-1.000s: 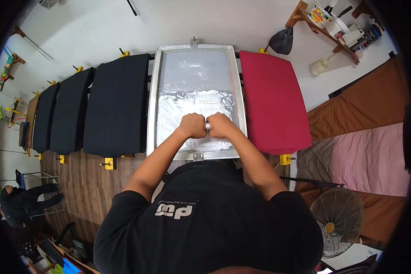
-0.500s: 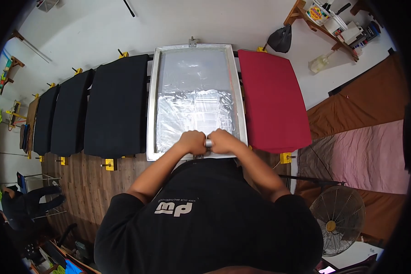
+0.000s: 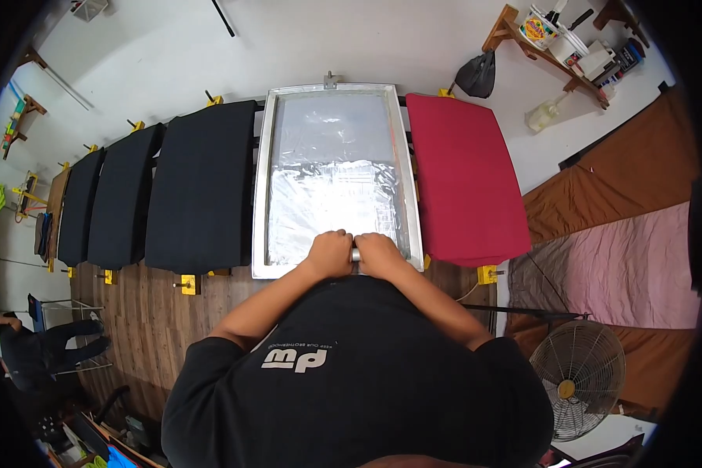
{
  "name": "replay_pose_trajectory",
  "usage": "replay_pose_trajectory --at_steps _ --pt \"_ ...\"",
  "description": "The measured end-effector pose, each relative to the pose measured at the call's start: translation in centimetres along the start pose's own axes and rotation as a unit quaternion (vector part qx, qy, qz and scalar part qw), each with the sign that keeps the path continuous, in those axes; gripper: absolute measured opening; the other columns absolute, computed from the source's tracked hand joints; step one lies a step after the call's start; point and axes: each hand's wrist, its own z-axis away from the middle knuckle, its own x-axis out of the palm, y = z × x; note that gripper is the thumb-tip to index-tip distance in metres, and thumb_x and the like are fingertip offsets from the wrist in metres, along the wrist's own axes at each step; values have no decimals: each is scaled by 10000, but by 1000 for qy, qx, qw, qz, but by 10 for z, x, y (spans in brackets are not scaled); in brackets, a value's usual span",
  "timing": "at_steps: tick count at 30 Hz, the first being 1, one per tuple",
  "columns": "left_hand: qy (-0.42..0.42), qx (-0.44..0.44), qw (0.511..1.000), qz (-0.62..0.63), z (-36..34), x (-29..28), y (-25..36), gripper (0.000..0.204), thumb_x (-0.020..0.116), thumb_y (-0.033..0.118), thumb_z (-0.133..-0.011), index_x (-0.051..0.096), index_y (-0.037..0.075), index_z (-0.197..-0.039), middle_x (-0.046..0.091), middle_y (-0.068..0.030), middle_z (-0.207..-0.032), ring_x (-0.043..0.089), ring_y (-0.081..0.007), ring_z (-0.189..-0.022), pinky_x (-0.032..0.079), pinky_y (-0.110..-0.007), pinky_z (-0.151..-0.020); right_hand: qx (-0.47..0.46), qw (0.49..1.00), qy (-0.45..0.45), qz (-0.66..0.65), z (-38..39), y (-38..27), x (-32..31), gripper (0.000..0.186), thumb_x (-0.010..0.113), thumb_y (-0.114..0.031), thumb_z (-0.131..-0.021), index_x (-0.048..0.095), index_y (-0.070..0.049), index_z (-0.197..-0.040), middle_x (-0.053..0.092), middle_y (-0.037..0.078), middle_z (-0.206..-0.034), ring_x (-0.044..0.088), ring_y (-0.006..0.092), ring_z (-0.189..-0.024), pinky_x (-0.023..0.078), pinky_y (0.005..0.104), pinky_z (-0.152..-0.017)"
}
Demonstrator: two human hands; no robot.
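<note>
Clamping left hand (image 3: 331, 255) and right hand (image 3: 380, 255) round one metal handle (image 3: 356, 255), six o'clock on one printing screen (image 3: 335, 129); counting three black cloths (image 3: 203, 187) at nine, one red cloth (image 3: 468, 179) at three; drawn bodyward since earlier!

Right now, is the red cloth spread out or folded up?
Spread out: the red cloth shows a broad, smooth top, right of the silver frame.
</note>
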Motion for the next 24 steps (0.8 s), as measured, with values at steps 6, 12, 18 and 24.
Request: replay_pose_trajectory --at_steps 6,12,18,24 --pt "-200 -87 976 1 -27 -23 -6 233 681 292 -711 761 94 -803 740 -189 -842 735 -371 -830 593 -473 -748 -6 992 -123 -33 -31 20 -28 216 697 -105 -676 753 -5 -858 714 274 -872 715 425 -867 585 490 -803" --pt "-65 -108 992 -31 -67 -22 -27 240 684 248 -711 759 80 -864 743 -180 -886 730 -372 -845 592 -470 -749 12 1000 -18 11 -77 33 -36 227 693 -94 -669 743 -21 -878 721 253 -886 708 434 -854 583 491 -811" --pt "-104 -59 992 -45 -50 -11 -24 238 678 283 -669 749 73 -754 724 -204 -764 726 -392 -745 594 -473 -723 0 997 -76 19 -59 26 -30 239 712 -120 -656 746 -8 -865 716 265 -889 708 433 -865 588 482 -809" --pt "-120 -32 992 -4 -2 -6 6 257 690 263 -682 756 48 -807 721 -213 -780 720 -385 -742 582 -465 -695 4 995 -98 -15 -10 3 -15 257 725 -176 -654 749 -10 -849 715 265 -863 707 432 -843 581 490 -796"
